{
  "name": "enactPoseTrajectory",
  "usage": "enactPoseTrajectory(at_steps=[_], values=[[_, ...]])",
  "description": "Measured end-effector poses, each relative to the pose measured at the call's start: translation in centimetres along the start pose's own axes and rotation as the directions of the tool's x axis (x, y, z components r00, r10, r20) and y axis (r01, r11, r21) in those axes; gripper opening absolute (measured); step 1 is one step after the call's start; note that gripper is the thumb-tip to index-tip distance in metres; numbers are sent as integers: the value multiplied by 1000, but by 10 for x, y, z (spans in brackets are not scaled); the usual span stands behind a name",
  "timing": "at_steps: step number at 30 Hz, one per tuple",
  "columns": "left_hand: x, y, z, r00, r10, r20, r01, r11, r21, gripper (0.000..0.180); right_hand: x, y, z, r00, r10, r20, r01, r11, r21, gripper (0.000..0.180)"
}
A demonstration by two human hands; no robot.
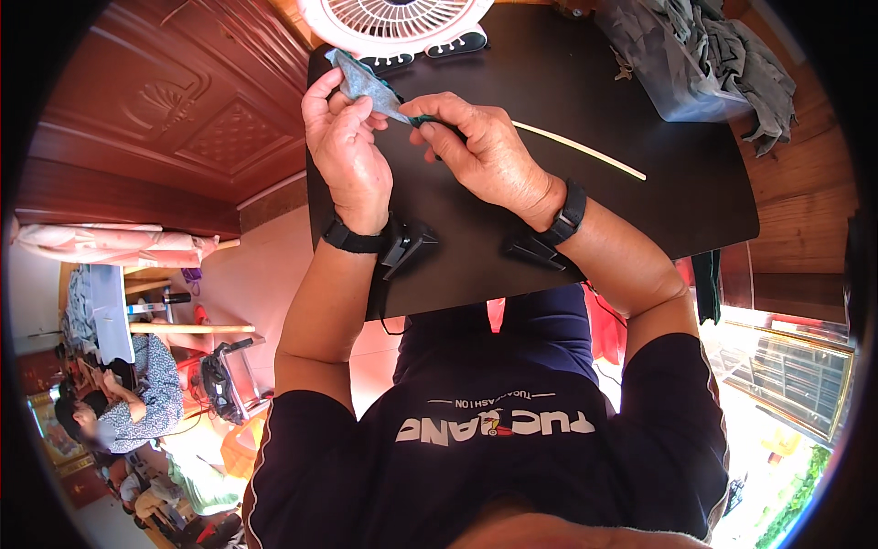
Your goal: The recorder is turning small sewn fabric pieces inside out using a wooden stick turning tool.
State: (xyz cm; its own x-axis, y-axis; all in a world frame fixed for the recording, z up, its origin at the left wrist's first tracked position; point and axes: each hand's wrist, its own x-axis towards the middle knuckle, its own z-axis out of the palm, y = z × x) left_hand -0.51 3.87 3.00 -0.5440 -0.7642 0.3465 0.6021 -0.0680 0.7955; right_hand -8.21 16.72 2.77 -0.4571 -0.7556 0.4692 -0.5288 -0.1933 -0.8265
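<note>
A small grey-blue cloth piece (366, 89) with a dark green edge is stretched between my two hands above the dark table. My left hand (352, 151) is closed on its wide part, thumb in front and fingers behind. Its narrow, dark green end is pinched between the thumb and fingers of my right hand (485, 151). A thin cream-coloured stick (585, 152) shows to the right of my right hand; its far end is hidden behind that hand, so I cannot tell whether it is held or lies on the table. Each wrist wears a black strap with a black bracket.
A white fan (402, 23) stands at the table's far edge. At the far right, a clear plastic bin (700, 105) overflows with grey cloth pieces (732, 64). The dark tabletop (640, 220) ends just before my lap. Off to the left, other people (137, 403) sit beyond a small stand.
</note>
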Motion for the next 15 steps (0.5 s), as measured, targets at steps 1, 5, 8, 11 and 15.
enactPoseTrajectory(at_steps=[1,5,8,11,15], values=[[0,0,0,1000,0,0,0,1000,0,37,0,1,1,1000,-5,-20,5,1000,26,19],[0,0,1,999,38,1,-38,999,2,39,-1,0,1,997,71,-2,-71,992,105,20],[0,0,2,999,40,10,-40,999,-9,40,-2,5,0,996,-58,64,60,998,-21,22],[0,0,-2,998,50,37,-50,999,-12,41,-2,6,1,996,-85,34,87,995,-53,26],[3,0,-2,998,50,40,-48,997,-60,42,-1,4,-1,991,-118,60,126,982,-144,34]])
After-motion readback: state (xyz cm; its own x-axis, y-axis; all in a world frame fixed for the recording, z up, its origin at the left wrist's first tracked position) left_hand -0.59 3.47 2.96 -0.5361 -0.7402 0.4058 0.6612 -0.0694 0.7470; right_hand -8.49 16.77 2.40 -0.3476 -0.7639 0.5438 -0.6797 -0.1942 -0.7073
